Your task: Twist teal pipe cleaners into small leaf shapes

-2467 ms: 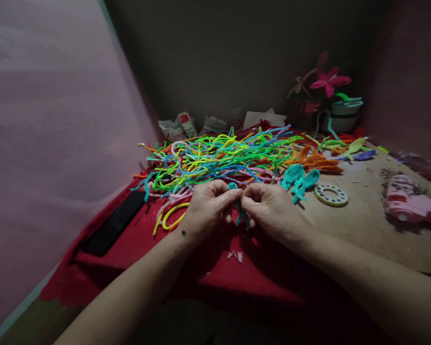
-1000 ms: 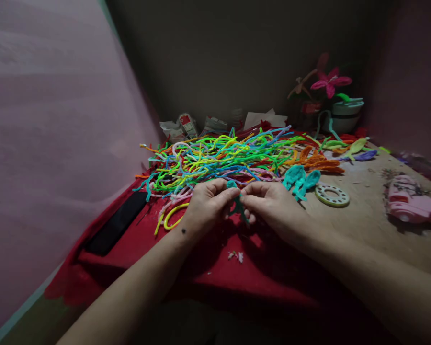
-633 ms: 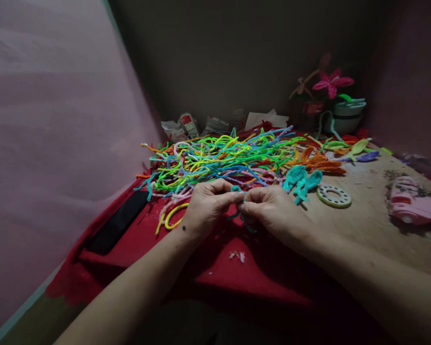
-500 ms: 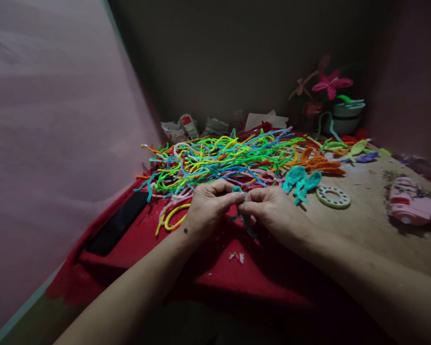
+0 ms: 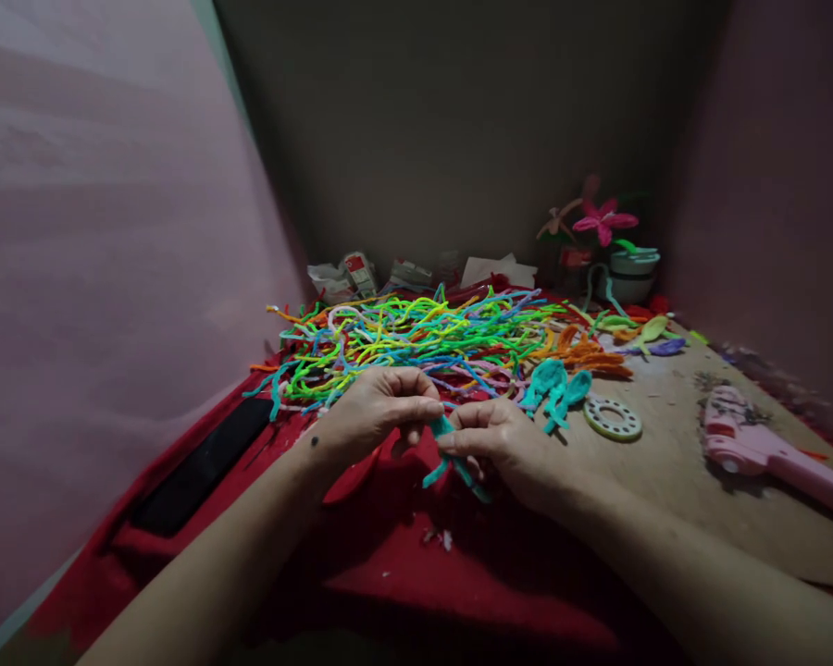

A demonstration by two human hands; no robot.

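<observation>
My right hand pinches a teal pipe cleaner between thumb and fingers. It is bent, and two loose ends hang down below the fingertips. My left hand is closed at its top, thumb and index finger pressed together; the fingers partly hide the point of contact. Just beyond my hands lies a heap of colourful pipe cleaners. Right of my right hand rest teal looped petal shapes, made of the same fuzzy stem.
A black phone lies on the red cloth at left. On the brown board are a round disc with holes and a pink glue gun. Orange petals and a flower pot stand farther back.
The view has tilted and shifted, so the table things appear lower and farther left. More of the teal pipe cleaner shows between my hands, which have drawn slightly apart.
</observation>
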